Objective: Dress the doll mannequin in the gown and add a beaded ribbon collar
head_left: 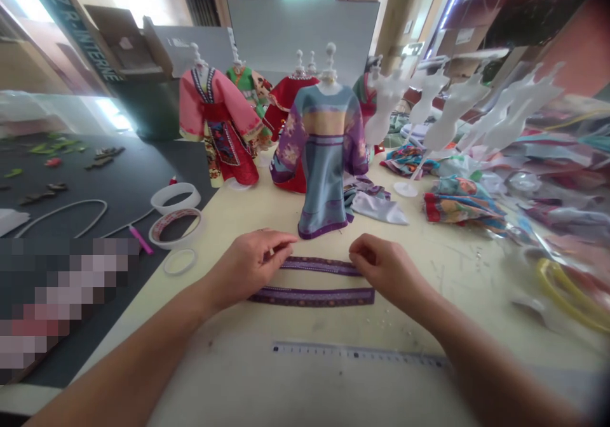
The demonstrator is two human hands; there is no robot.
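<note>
My left hand [250, 258] and my right hand [391, 265] are both closed in a pinch at the two ends of a purple patterned trim strip [321, 265] edged with small white beads. My fingers partly cover its ends. A second, matching trim strip [314, 297] lies flat on the pale table, nearer to me and running alongside the first. Just beyond my hands stands a small dress form in a blue robe [325, 173] with purple flowered sleeves and a purple hem.
In front of me lies a clear ruler [355, 354]. Tape rolls [175, 227] and a pink pen [140, 239] are at left. Behind stand a pink-and-red robe [219, 115] and bare white dress forms [441, 112]. Folded bright fabric [464, 204] and a yellow ring [567, 297] sit at right.
</note>
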